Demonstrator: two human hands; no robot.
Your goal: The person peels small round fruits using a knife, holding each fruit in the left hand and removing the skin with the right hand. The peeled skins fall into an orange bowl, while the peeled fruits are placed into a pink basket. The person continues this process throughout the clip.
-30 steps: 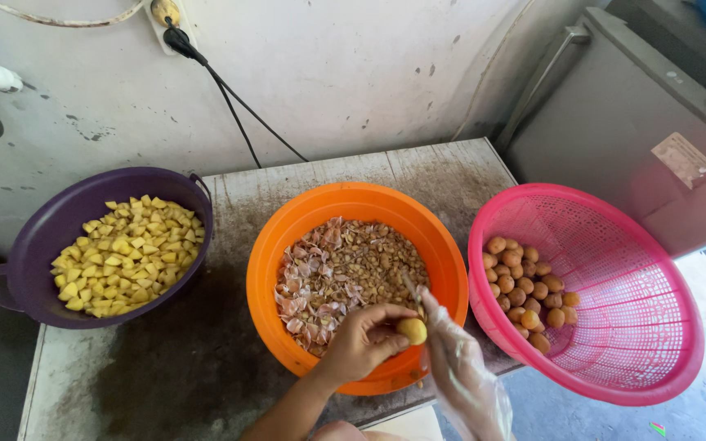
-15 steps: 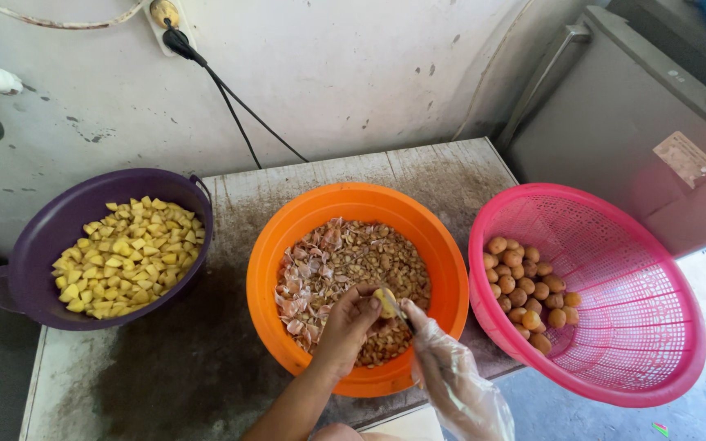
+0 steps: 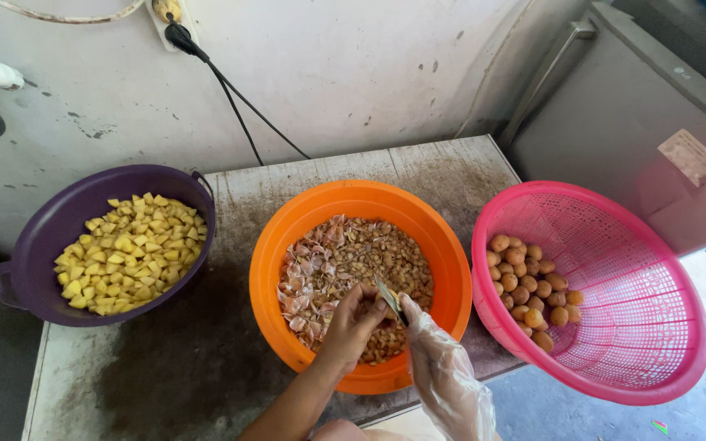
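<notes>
A small knife (image 3: 388,299) with a narrow, dull metal blade stands tilted over the near half of the orange plastic basin (image 3: 288,245), its tip toward 11 o'clock. The right hand (image 3: 435,359), wrapped in a thin, crinkled clear plastic glove, closes around the knife's lower end. The bare left hand (image 3: 353,322) curls shut just beside the blade at its 9 o'clock; whatever it grips is hidden by the fingers, so I cannot tell what it is.

The round, smooth basin sits at the middle of the table and holds a heap of papery peelings (image 3: 337,261), pale pink and brown, thin and curled.

At 3 o'clock from the basin, a pink plastic colander (image 3: 614,269) with a fine slotted mesh wall hangs partly over the table edge; small round tan potatoes (image 3: 529,286) gather at its left side.

At 9 o'clock, a glossy purple tub (image 3: 42,237) with a side handle is filled with yellow potato chunks (image 3: 128,253), cut in rough cubes.

All three rest on a stained, worn grey table (image 3: 239,196) against a scuffed white wall (image 3: 353,73).
</notes>
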